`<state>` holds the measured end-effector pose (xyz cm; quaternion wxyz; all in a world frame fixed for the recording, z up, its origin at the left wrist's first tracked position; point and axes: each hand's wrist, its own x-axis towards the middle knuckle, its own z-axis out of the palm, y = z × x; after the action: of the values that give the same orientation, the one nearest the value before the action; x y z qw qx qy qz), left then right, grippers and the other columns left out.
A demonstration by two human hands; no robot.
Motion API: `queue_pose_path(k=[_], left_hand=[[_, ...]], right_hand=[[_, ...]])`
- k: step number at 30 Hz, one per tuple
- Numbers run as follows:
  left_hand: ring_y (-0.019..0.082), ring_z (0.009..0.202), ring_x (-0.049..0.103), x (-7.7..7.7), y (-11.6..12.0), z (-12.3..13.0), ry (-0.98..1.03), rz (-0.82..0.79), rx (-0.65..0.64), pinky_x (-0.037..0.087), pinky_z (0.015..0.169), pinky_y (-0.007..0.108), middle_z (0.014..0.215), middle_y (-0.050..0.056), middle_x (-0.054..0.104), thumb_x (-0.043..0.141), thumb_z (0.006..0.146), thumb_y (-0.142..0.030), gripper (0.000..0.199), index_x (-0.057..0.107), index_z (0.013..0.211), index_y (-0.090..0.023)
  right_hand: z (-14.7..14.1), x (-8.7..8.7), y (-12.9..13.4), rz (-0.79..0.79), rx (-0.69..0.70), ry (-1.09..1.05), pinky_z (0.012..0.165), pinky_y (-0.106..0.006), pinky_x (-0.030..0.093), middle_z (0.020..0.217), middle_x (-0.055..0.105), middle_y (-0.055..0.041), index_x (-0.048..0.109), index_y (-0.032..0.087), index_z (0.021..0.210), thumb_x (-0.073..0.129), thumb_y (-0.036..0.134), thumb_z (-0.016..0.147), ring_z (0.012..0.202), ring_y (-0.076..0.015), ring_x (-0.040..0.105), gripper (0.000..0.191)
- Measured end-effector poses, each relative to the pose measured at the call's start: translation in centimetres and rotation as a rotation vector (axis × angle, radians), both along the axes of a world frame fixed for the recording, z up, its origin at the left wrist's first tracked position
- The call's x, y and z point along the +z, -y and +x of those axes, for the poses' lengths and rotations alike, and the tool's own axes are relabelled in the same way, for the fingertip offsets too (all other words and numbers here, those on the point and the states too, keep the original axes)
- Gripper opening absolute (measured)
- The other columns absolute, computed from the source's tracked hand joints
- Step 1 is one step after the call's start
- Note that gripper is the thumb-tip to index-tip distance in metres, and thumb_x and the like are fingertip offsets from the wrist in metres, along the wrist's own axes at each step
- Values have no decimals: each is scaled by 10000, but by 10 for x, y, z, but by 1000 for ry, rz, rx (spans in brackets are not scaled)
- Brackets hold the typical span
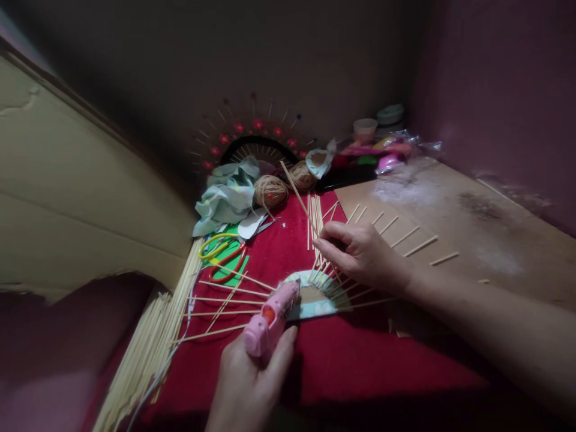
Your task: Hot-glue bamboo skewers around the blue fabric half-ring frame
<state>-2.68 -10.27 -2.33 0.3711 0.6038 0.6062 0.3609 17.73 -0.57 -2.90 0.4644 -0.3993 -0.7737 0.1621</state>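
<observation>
My left hand point(256, 375) is wrapped round a pink hot glue gun point(265, 324), its nozzle over a half-round piece point(315, 309) covered in pale blue cloth. Thin wooden sticks point(234, 302) fan out from the curved edge of that piece on both sides. Between thumb and fingers, my right hand point(357, 249) pinches a single wooden stick point(297, 191), tilted up and to the left above the piece. The glue gun hides part of the piece's left side, and my right forearm covers some sticks on the right.
Scissors point(228, 277) with yellow and red handles lie on green paper at left. A long bundle of sticks point(139, 354) runs along the left edge. Behind are crumpled cloth point(227, 198), a twine ball point(270, 191), a flower-decorated fan shape point(258, 125) and a cup point(364, 129).
</observation>
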Motion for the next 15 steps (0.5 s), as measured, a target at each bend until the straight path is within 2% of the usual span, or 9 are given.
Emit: queue_pose_path(k=[5, 10, 15], left_hand=[[284, 1241, 601, 4, -2, 5, -18, 47, 61, 435, 1117, 400, 1245, 38, 710, 634, 838, -391, 434, 677, 1236, -224], [302, 1246, 596, 2, -5, 5, -31, 62, 6, 457, 1093, 434, 1281, 37, 690, 649, 830, -355, 423, 681, 1239, -250], [280, 1237, 605, -3, -4, -5, -63, 3, -59, 458, 1083, 395, 1293, 55, 682, 626, 856, -374, 454, 651, 1281, -217]], right_hand=[[1, -1, 0, 5, -1, 4, 538, -254, 321, 558, 437, 38, 456, 201, 653, 475, 267, 907, 513, -87, 380, 263], [2, -1, 0, 12, -10, 18, 547, -251, 319, 566, 437, 37, 462, 197, 663, 477, 263, 904, 518, -89, 386, 250], [1, -1, 0, 21, 3, 7, 544, -249, 307, 567, 419, 40, 455, 199, 660, 479, 257, 906, 516, -89, 372, 253]])
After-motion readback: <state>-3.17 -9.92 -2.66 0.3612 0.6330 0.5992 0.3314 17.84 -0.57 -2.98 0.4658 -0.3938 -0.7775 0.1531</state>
